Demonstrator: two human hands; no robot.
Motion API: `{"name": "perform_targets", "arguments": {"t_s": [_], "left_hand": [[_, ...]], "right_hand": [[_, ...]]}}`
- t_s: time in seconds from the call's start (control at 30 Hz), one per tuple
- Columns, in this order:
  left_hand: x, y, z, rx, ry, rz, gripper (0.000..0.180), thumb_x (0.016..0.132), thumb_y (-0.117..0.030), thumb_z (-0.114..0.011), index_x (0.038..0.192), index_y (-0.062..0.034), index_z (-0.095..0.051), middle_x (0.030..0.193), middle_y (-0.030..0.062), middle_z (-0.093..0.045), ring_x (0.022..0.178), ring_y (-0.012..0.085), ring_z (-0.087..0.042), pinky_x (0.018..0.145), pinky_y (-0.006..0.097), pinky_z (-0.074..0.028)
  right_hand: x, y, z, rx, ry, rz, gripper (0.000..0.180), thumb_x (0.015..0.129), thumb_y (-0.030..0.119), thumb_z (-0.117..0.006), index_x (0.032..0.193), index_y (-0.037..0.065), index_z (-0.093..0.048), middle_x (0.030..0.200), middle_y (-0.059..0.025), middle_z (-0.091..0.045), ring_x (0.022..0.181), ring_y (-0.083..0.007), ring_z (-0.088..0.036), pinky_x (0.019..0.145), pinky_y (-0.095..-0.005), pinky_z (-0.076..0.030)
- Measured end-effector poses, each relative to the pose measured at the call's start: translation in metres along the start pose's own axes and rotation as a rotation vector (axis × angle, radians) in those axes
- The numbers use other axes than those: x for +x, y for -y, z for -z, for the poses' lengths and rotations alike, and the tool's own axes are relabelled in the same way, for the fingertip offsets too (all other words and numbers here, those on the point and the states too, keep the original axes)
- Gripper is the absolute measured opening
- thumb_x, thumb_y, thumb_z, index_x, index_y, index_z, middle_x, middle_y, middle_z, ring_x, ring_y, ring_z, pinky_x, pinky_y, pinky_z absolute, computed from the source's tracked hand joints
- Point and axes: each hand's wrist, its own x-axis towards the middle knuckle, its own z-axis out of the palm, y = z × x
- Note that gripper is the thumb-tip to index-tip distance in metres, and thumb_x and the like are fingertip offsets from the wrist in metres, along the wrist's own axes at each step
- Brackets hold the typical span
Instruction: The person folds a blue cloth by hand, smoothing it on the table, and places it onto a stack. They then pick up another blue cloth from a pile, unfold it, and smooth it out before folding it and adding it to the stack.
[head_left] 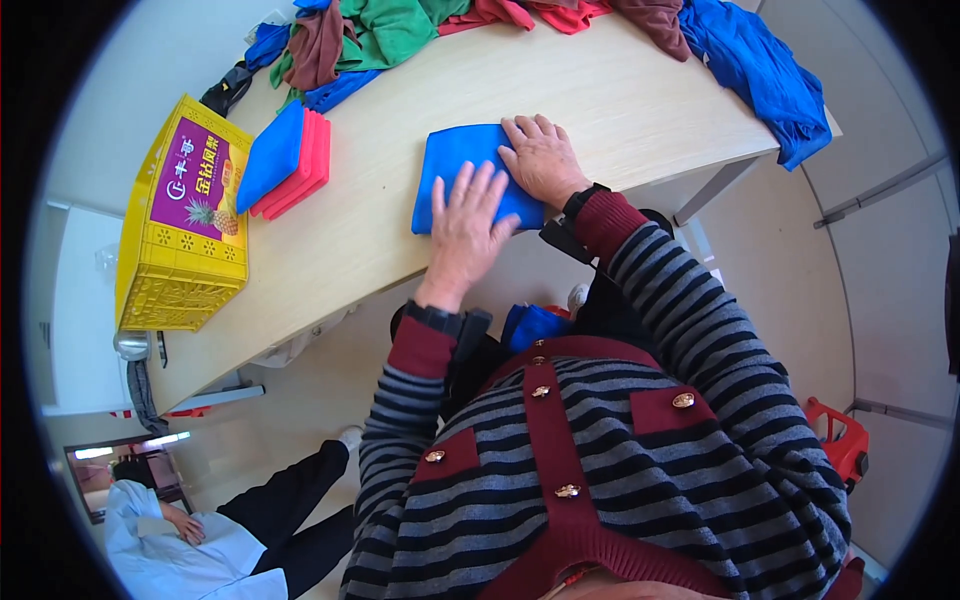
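A folded blue cloth (440,165) lies flat near the front edge of the table. My left hand (468,225) rests on its near part with the fingers stretched out. On its right side lies my right hand (543,158), palm down, fingers extended. To the left of this cloth stands a neat stack of folded cloths, a blue one (272,160) leaning over several red ones (312,165).
A yellow plastic crate (190,285) with a purple label stands at the table's left end. Crumpled green cloth (395,30), red, brown and blue cloth (755,70) line the far edge. A person in a white coat (180,545) is at lower left.
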Motion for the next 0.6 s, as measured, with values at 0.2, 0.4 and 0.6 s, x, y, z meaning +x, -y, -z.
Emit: {"name": "perform_targets", "arguments": {"t_s": [0.2,0.4,0.6], "left_hand": [[-0.021,0.009,0.015,0.050,0.092,-0.063,0.052,0.094,-0.013,-0.060,0.145,-0.0155,-0.049,0.154,0.0078,-0.044,0.145,0.0298,-0.035,0.118,0.058,-0.021],[-0.033,0.071,0.016,0.197,0.089,0.057,0.052,0.096,-0.014,-0.058,0.147,-0.0169,-0.048,0.154,0.0073,-0.044,0.147,0.0300,-0.033,0.118,0.057,-0.021],[-0.015,0.072,0.005,-0.052,-0.004,0.231,0.050,0.101,-0.027,-0.050,0.149,-0.0120,-0.045,0.156,0.0119,-0.040,0.148,0.0325,-0.031,0.118,0.058,-0.020]], "right_hand": [[-0.015,0.006,-0.001,-0.012,-0.085,-0.036,0.055,0.099,0.040,-0.050,0.140,0.004,-0.050,0.131,-0.0178,-0.057,0.123,-0.0389,-0.050,0.106,-0.0520,-0.038],[-0.051,0.028,0.035,-0.115,0.116,-0.045,0.057,0.101,0.039,-0.050,0.142,0.000,-0.046,0.135,-0.0209,-0.055,0.127,-0.0401,-0.049,0.108,-0.0509,-0.038],[-0.021,0.042,0.043,-0.212,-0.086,0.061,0.057,0.102,0.039,-0.048,0.144,0.002,-0.045,0.143,-0.0207,-0.051,0.136,-0.0406,-0.043,0.112,-0.0514,-0.035]]}}
